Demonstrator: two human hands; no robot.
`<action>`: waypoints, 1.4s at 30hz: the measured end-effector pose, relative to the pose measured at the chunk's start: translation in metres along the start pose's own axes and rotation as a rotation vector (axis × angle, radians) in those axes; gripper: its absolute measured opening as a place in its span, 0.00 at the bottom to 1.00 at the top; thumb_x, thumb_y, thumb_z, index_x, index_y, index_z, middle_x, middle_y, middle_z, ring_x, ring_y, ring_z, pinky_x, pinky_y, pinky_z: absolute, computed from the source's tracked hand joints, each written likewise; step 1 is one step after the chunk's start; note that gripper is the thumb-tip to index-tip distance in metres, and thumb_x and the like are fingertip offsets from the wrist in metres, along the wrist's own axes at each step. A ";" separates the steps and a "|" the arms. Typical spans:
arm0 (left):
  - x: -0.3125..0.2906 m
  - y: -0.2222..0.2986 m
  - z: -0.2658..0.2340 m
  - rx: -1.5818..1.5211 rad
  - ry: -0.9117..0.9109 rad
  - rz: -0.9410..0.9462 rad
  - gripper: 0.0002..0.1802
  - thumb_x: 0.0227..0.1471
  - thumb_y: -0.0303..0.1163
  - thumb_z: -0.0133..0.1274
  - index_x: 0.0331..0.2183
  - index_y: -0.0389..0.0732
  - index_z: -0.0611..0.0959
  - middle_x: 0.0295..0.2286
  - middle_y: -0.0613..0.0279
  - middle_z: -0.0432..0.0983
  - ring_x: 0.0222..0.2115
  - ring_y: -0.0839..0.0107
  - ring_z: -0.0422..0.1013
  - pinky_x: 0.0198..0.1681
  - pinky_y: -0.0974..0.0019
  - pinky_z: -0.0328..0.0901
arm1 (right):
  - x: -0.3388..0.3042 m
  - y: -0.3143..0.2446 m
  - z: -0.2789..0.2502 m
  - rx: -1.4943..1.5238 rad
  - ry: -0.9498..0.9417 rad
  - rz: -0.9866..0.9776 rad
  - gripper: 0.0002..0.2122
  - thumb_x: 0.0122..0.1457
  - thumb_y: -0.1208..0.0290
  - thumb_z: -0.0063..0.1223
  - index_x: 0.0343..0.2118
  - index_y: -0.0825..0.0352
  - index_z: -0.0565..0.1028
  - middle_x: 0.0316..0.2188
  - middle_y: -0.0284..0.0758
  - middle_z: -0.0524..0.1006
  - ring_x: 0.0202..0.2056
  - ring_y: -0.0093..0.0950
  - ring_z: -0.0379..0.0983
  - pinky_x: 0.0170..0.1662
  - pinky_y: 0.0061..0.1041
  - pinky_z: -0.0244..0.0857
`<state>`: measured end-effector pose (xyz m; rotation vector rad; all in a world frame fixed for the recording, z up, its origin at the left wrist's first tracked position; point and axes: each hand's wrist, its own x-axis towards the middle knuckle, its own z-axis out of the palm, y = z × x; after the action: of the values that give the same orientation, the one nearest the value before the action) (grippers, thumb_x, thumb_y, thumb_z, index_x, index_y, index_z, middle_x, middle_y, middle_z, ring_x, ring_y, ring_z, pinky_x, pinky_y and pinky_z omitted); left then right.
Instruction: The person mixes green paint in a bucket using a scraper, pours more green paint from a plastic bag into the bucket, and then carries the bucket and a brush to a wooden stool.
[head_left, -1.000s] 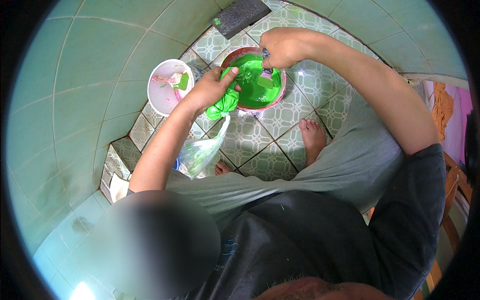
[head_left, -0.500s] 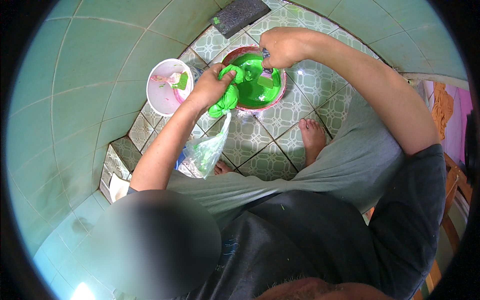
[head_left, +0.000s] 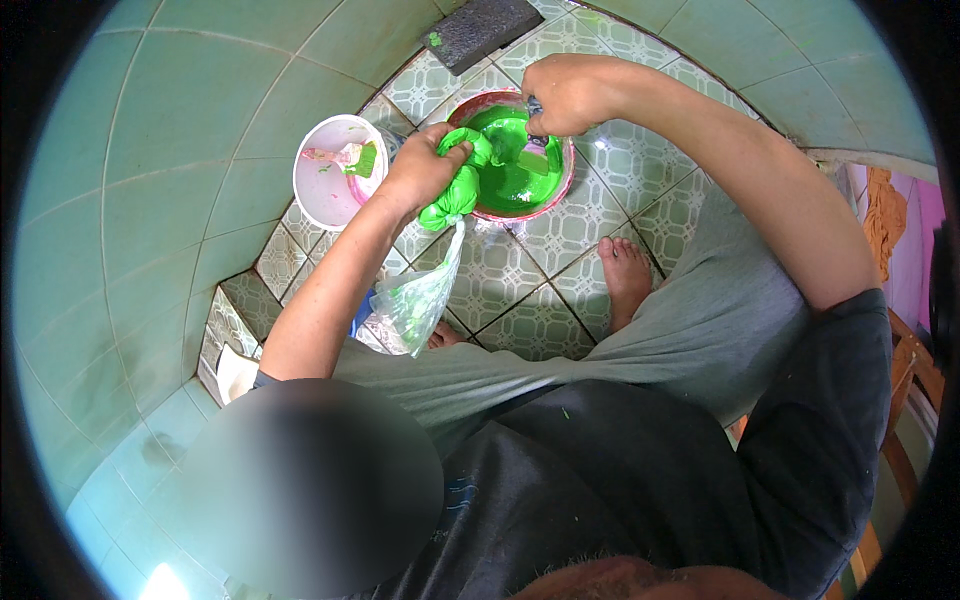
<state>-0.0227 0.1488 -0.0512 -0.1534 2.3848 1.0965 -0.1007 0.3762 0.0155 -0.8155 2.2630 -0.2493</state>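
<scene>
Both close at upper centre, left grip [head_left: 422, 172] round green bag [head_left: 462, 192], right grip [head_left: 566, 96] round green-tipped tool [head_left: 534, 160]; squeeze low over bowl [head_left: 488, 101]

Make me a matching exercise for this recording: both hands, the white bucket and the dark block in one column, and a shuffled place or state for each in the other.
Column one
1. left hand
2. white bucket
3. right hand
4. dark block

Column two
A. holds a brush at the red-rimmed basin
B. lies beyond the basin, marked with a green spot
C. grips a green-filled plastic bag
D. has another brush in it

Pairs: 1-C, 2-D, 3-A, 4-B
</scene>
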 end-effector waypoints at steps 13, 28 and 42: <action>-0.007 0.018 0.003 -0.316 -0.133 -0.182 0.25 0.63 0.40 0.49 0.57 0.40 0.69 0.41 0.59 0.78 0.35 0.73 0.75 0.36 0.69 0.71 | 0.000 0.003 0.000 0.004 0.003 0.021 0.20 0.52 0.63 0.59 0.43 0.74 0.78 0.31 0.52 0.80 0.36 0.45 0.78 0.42 0.39 0.70; -0.015 0.028 -0.002 -0.527 -0.259 -0.286 0.26 0.64 0.44 0.46 0.57 0.38 0.67 0.38 0.60 0.78 0.30 0.75 0.74 0.30 0.71 0.72 | -0.003 -0.001 -0.002 -0.005 0.016 0.010 0.19 0.52 0.62 0.58 0.42 0.73 0.79 0.31 0.51 0.80 0.36 0.45 0.78 0.42 0.39 0.70; -0.013 0.017 -0.008 -0.505 -0.383 -0.172 0.29 0.50 0.27 0.55 0.54 0.31 0.69 0.39 0.55 0.77 0.33 0.71 0.76 0.33 0.68 0.72 | -0.001 0.001 0.000 -0.007 0.026 -0.002 0.18 0.52 0.63 0.58 0.41 0.73 0.79 0.30 0.52 0.80 0.35 0.46 0.78 0.41 0.40 0.71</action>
<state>-0.0199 0.1534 -0.0290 -0.2860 1.6958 1.4719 -0.1006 0.3774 0.0159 -0.8225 2.2885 -0.2545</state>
